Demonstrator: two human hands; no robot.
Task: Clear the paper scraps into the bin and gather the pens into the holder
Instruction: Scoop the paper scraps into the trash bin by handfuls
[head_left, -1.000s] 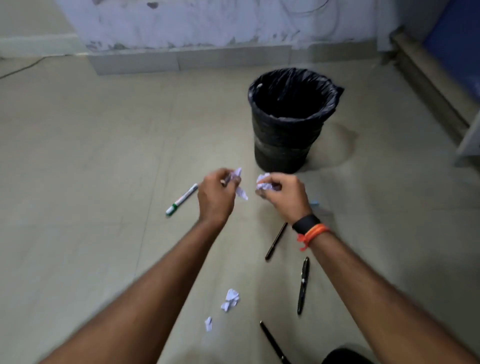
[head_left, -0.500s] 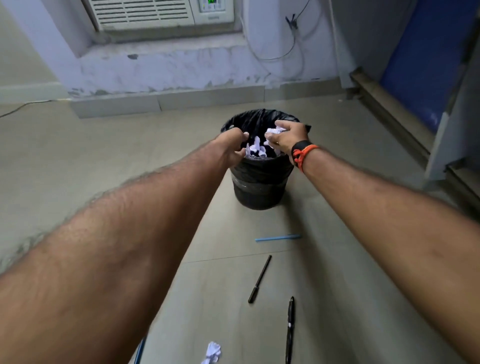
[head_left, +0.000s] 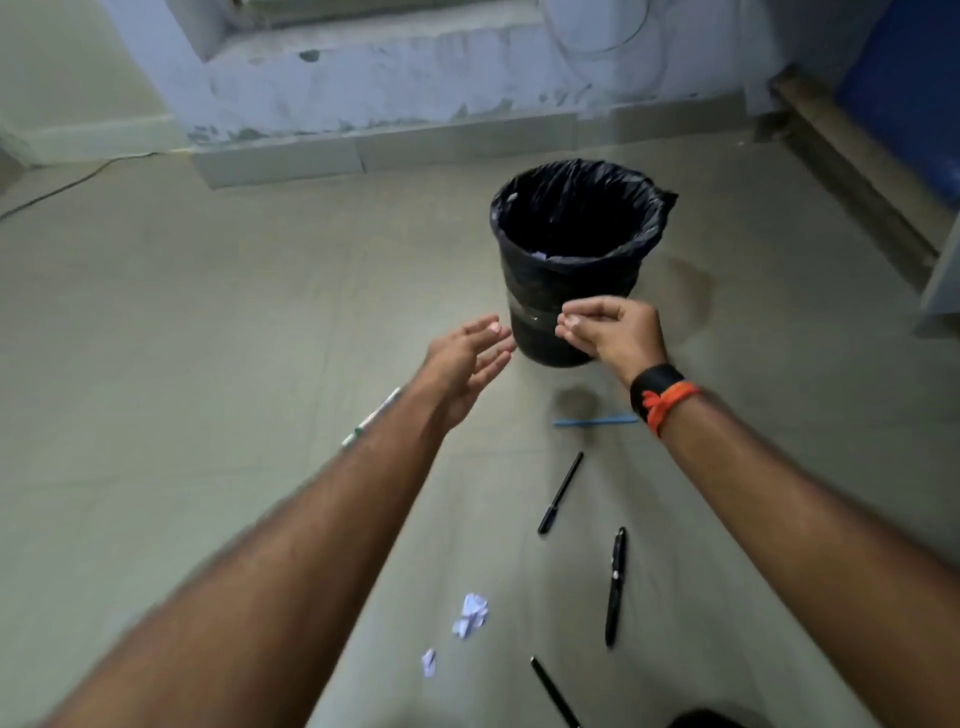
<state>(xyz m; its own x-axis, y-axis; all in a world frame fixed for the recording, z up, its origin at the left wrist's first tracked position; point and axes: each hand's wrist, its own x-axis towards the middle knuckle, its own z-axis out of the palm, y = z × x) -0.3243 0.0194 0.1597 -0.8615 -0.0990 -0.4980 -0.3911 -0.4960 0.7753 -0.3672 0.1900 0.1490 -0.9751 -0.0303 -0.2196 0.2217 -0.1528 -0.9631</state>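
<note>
head view is showing us the floor (head_left: 182, 338) first, then the bin (head_left: 574, 291) standing upright ahead of us, its black liner folded over the rim. half a second ago we were holding crumpled paper over its mouth; now both hands are coming back empty, so that load is sitting inside, and a pale bit is just showing low in the liner. our left hand (head_left: 462, 364) is hanging with fingers spread wide, holding nothing. our right hand (head_left: 608, 332) is loosely curled, fingertips nearly meeting, also holding nothing. we are judging the scrap step as partly done: a larger scrap (head_left: 470, 616) and a small scrap (head_left: 428, 661) are lying near us. the black pens (head_left: 561, 491) (head_left: 615, 587) (head_left: 553, 691), the blue pen (head_left: 595, 421) and the white marker (head_left: 371, 415) are lying untouched; we are not seeing the holder.
</note>
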